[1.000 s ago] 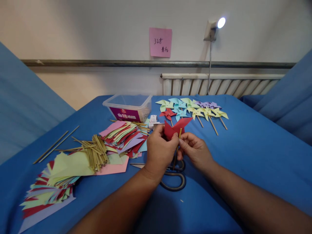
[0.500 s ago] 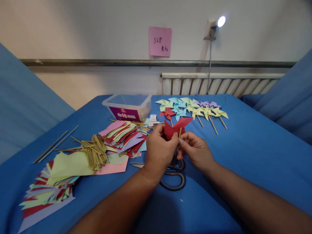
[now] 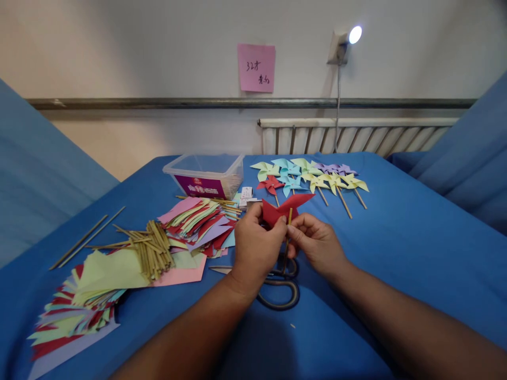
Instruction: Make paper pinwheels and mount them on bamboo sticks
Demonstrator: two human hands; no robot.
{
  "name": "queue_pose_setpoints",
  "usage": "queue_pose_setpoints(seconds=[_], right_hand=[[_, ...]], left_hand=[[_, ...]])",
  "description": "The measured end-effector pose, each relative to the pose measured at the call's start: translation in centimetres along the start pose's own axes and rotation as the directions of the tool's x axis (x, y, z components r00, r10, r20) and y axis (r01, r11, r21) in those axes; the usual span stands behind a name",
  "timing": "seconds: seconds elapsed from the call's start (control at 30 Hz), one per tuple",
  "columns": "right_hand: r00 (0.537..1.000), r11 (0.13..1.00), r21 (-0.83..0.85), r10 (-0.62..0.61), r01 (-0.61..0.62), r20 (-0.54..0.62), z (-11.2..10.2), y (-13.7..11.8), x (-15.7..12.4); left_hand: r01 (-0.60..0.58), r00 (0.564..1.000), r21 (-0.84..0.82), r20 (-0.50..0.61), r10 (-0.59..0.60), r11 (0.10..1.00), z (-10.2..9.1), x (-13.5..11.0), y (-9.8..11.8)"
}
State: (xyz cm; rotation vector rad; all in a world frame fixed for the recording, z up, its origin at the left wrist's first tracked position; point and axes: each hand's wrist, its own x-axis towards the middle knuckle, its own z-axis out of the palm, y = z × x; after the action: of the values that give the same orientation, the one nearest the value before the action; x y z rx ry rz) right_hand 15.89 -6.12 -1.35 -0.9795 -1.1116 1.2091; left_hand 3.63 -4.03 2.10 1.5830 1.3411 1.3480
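A red paper pinwheel (image 3: 297,201) is gripped by my left hand (image 3: 255,248), the thumb pressing on its near side. Upright against the paper stands a thin yellowish stick (image 3: 290,215). My right hand (image 3: 320,247) closes thumb and fingers at this stick, just below the pinwheel; the exact contact is partly hidden. Beneath both hands lie scissors (image 3: 295,293) with dark handles, blades pointing left and partly covered by my left hand. Behind the hands, small white boxes (image 3: 246,193) sit beside the stacked paper.
Finished pinwheels (image 3: 293,183) in several colours lie at the back right. A clear plastic box (image 3: 204,164) stands at the back. Cut coloured paper (image 3: 198,221), a heap of short sticks (image 3: 154,250) and a fanned paper pile (image 3: 79,311) cover the left side of the blue cloth.
The whole view has shifted slightly, so most things appear a little further left. Both hands keep their hold on the red pinwheel and stick, with little visible movement.
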Motion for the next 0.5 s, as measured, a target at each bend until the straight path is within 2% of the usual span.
queue_pose_setpoints(seconds=[0.27, 0.5], right_hand=[[1.000, 1.000, 0.003, 0.003, -0.003, -0.019, 0.04, -0.07, 0.00], [1.000, 1.000, -0.030, -0.009, 0.008, -0.024, -0.07, -0.64, 0.14]], left_hand=[[-0.038, 0.999, 0.004, 0.010, 0.038, 0.999, -0.15, -0.13, 0.32], [0.026, 0.998, -0.130, 0.062, -0.018, 0.991, -0.15, 0.03, 0.23]])
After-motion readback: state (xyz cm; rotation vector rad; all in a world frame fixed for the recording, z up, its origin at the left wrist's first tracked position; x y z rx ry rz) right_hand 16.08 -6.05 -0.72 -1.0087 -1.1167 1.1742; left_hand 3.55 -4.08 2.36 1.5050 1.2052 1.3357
